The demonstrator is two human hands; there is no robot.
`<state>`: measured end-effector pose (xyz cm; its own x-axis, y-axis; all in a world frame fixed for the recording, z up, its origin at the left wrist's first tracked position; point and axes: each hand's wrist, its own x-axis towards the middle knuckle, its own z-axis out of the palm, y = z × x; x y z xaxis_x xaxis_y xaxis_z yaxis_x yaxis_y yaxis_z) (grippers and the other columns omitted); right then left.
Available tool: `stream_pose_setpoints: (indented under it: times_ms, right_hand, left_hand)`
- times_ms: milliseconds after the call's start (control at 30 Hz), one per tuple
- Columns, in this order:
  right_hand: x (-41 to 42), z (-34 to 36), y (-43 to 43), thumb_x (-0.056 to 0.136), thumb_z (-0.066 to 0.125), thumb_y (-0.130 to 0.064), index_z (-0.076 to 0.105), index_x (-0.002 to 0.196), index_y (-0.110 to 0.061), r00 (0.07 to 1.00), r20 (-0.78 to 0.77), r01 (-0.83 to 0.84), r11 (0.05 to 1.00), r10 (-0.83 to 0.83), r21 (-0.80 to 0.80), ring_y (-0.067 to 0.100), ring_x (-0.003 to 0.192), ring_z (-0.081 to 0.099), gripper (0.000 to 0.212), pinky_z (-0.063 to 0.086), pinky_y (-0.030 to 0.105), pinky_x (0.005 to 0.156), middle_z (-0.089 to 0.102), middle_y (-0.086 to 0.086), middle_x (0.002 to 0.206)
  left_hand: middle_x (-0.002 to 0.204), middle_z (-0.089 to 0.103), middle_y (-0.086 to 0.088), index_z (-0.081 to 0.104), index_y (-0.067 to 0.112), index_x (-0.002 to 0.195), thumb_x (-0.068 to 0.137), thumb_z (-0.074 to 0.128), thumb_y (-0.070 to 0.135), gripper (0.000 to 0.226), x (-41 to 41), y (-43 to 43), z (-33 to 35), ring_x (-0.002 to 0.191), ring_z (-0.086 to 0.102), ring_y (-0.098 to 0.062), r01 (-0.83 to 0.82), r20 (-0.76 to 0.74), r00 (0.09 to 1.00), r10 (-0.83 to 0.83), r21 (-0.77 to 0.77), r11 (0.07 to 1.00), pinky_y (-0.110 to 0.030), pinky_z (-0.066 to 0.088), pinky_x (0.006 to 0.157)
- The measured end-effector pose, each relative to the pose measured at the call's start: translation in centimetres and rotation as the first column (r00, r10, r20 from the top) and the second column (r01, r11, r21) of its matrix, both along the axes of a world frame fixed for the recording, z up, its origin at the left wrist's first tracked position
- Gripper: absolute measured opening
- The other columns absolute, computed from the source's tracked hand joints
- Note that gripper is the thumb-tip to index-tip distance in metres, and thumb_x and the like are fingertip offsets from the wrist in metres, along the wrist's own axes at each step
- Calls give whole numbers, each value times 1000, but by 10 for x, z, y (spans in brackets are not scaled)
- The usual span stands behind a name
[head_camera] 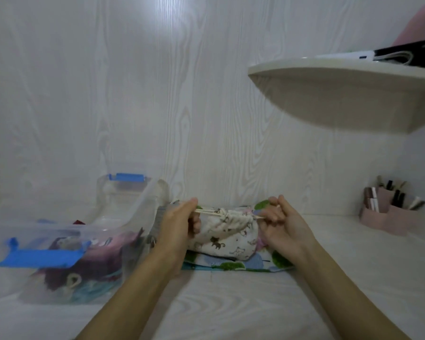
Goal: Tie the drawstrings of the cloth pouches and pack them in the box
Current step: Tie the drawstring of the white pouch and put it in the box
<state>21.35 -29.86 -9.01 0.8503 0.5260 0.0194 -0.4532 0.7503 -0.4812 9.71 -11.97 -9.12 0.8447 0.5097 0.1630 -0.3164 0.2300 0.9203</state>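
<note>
- L hand: fingers curled, thumb and forefinger pinching the left end of the drawstring, cord pulled out sideways and taut.
- R hand: fingers also curled, pinching the right end of the same cord, drawn out the opposite way.
- Cat-print pouch: cream cloth w/ small cat figures, sits between the two hands at table centre, just in front of the back wall. Its mouth is gathered into tight puckers at the top, w/ a knot-like lump of cord on the left of the neck; can't tell if it's a finished knot.
- Tree-print cloth: flat, blue/white w/ green blobs, lies under the cat-print pouch, touching it. Prob. more pouches, can't tell how many.
- Clear box: plastic, left of the hands, on the table, open-topped. Blue latch on its near end.
- Packed pouches: seen through the box wall, purple, pink and teal cloth, one cord loop visible low down.
- Lid: clear w/ blue clip, tilted behind the box, near the wall.
- Pink organiser: far right on the table, holds small tubes and pens, well apart from the hands.
- Shelf: white, rounded, upper right, w/ a black flat item on top.
</note>
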Motion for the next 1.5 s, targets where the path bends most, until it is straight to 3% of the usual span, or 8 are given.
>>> stream_pose_setpoints:
  times_ms: [100, 300, 500, 700, 867, 1067, 1200, 1500]
  right_hand:
    - [2, 1, -9, 95, 46, -33, 51, 71, -12, 976, 128, -128, 940, 176, -316, 7, 33, 23, 32, 19, 18, 34, 25, -6, 41]
    - [-27, -3, 4, 94, 59, -24, 48, 65, -17, 757, 380, 185, 382, 532, -905, 8, 43, 23, 31, 15, 20, 39, 31, -4, 50]
    - [-43, -19, 30, 98, 49, -9, 61, 84, -12, 661, 620, 453, 433, 424, -779, 6, 45, 42, 18, 33, 17, 44, 52, -1, 57]
    - [-65, -24, 34, 100, 50, -27, 56, 59, -21, 500, 660, 531, 403, 560, -745, 9, 41, 42, 42, 34, 21, 46, 48, -3, 45]
    - [-72, -30, 39, 89, 53, -3, 50, 56, -25, 412, 615, 553, 352, 672, -755, -3, 41, 45, 39, 32, 11, 47, 51, -16, 43]
    - [-66, -28, 36, 75, 56, -6, 68, 96, -10, 582, 533, 302, 445, 614, -843, 9, 63, 57, 25, 42, 20, 56, 63, -4, 72]
    - [-65, -18, 35, 80, 60, -14, 65, 78, -14, 714, 384, 18, 532, 586, -847, 6, 52, 32, 5, 16, 18, 42, 44, 0, 66]
    - [-61, -21, 37, 95, 54, -12, 69, 74, -10, 808, 383, 26, 622, 448, -782, 2, 44, 33, 25, 19, 12, 35, 49, 1, 62]
  left_hand:
    - [43, 32, 2, 37, 17, 52, 94, 50, 13, 44, 0, 7, 1, 37, 31, -9, 101, 128, 990, -57, -374, 922, -22, 29, 42]
    - [48, 29, 0, 35, 18, 45, 90, 41, 15, 45, -12, -5, 3, 43, 24, -10, 189, 71, 978, -195, 80, 979, -27, 20, 49]
    - [50, 30, 8, 36, 15, 58, 74, 36, 23, 18, -10, -4, -7, 46, 24, -4, -28, 105, 994, -26, 478, 878, -15, 23, 44]
    - [60, 51, 2, 58, 16, 66, 81, 48, -6, 28, -5, -6, -14, 54, 46, -9, 7, -1, 1000, -8, 601, 799, -24, 40, 53]
    - [69, 63, -1, 66, 17, 73, 70, 58, -5, 23, -4, -10, -21, 63, 56, -10, 57, -40, 998, -40, 622, 781, -33, 51, 63]
    - [79, 70, -3, 69, 16, 79, 71, 62, -7, 25, -4, -10, -19, 62, 58, -6, 27, -25, 1000, -14, 665, 746, -20, 49, 59]
    - [84, 69, -7, 68, 14, 85, 75, 62, -9, 26, -1, -3, -20, 62, 56, -10, 11, -51, 998, 23, 581, 814, -28, 50, 59]
    - [94, 69, -15, 56, 5, 114, 84, 69, 16, 35, -2, 1, -16, 74, 67, -21, 242, -343, 921, -183, 139, 960, -26, 56, 59]
